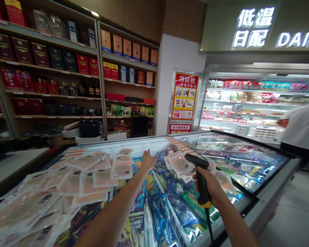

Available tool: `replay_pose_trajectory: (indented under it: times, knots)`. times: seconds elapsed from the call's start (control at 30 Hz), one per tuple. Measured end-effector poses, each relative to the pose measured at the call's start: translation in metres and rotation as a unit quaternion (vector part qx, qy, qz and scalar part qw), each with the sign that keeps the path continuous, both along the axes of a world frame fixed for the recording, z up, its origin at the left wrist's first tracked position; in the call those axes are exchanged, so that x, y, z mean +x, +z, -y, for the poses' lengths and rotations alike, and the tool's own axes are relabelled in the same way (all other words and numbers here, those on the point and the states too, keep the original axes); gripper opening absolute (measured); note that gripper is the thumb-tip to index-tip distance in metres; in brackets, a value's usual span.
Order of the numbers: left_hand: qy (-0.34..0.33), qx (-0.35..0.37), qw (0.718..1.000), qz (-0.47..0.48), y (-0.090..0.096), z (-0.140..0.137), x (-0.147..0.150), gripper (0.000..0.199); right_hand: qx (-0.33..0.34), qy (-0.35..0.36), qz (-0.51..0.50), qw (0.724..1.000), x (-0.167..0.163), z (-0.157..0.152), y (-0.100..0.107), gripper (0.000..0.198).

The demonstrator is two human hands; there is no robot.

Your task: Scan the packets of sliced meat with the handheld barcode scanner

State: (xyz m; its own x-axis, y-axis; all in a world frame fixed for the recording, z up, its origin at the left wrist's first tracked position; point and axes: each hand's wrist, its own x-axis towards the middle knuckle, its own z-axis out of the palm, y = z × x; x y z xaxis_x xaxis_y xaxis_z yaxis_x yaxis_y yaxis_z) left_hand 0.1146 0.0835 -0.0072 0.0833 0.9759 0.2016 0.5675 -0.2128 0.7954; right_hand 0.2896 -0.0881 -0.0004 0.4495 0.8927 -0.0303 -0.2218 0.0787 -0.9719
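My right hand [211,183] is wrapped round the handle of a black and yellow barcode scanner [203,188], its cord hanging down. The scanner's head points left, over a small pile of flat clear packets [181,164] with pale contents and barcode labels; a red light spot shows on one. My left hand [148,161] reaches out over the far side of the freezer, fingers partly spread, and nothing shows in it. Left of it, many similar flat packets [86,176] lie overlapping on the freezer. Below both hands are bagged goods [158,214] in blue, yellow and green.
The chest freezer [271,176] has a glass lid [237,156] at the right. Behind stand shelves [100,68] of boxed bottles and a lit chilled cabinet [243,103]. A person in a white shirt [302,127] stands at the right. A counter [15,168] edges the left.
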Motion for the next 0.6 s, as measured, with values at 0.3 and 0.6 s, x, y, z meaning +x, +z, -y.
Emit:
replay_pose_trajectory:
  times: [0.3,0.6]
  knots:
    - [0.119,-0.009,0.940,-0.320,-0.001,-0.009,-0.127,0.055,-0.006,0.062,0.016,0.998,-0.044,-0.007,0.003,0.025]
    - [0.095,0.026,0.931,-0.352,-0.015,-0.018,-0.128,0.073,-0.012,0.111,0.011,0.994,-0.069,-0.011,-0.001,0.028]
